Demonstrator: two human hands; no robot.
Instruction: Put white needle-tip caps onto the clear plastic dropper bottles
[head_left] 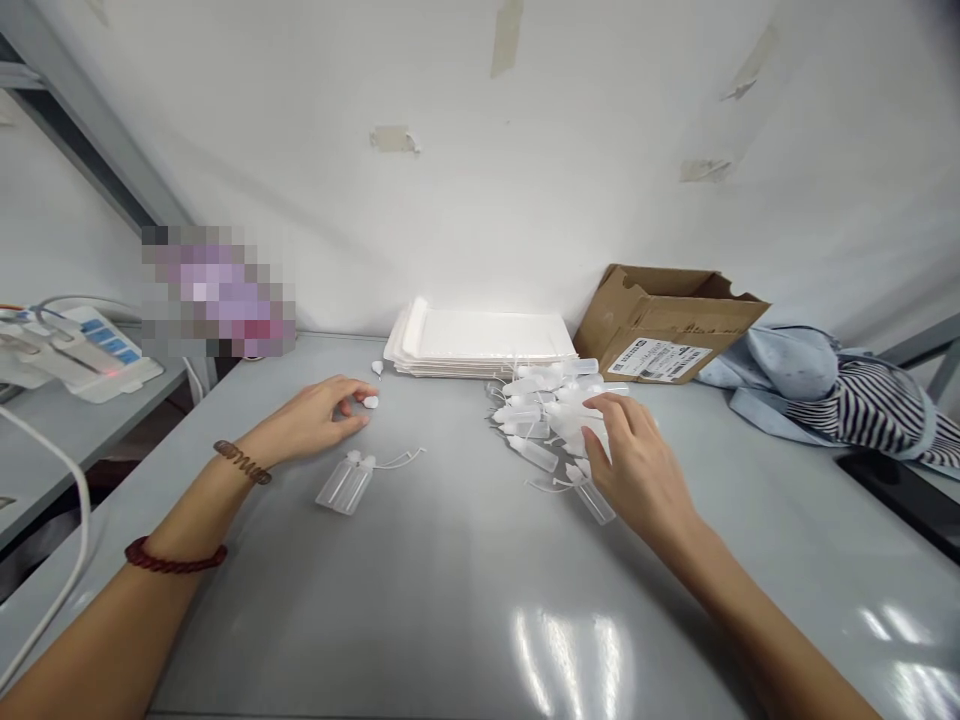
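**Grey tabletop with two bare hands among small clear bottles**

A grey table point(420, 600) is stretching from the near edge to a white wall. Its near half is lying bare and glossy between the forearms, giving both hands open room. Along the far edge, a stack of white trays point(480, 340) is sitting at the middle. An open cardboard box point(664, 320) is lying on its side just to the right of it, and bundled cloth point(825, 385) is filling the far right corner.

The left hand point(319, 420) is resting palm down left of centre. Its fingers are curled narrowly, with the tips touching a small white cap point(370, 402) but not gripping it. Two clear bottles point(346, 482) are lying side by side just nearer than that hand.

The right hand point(637, 465) is reaching in from the near right. Its fingers are loosely spread over a pile of clear bottles point(544, 405) just in front of the trays. Whether it is grasping one cannot be told.
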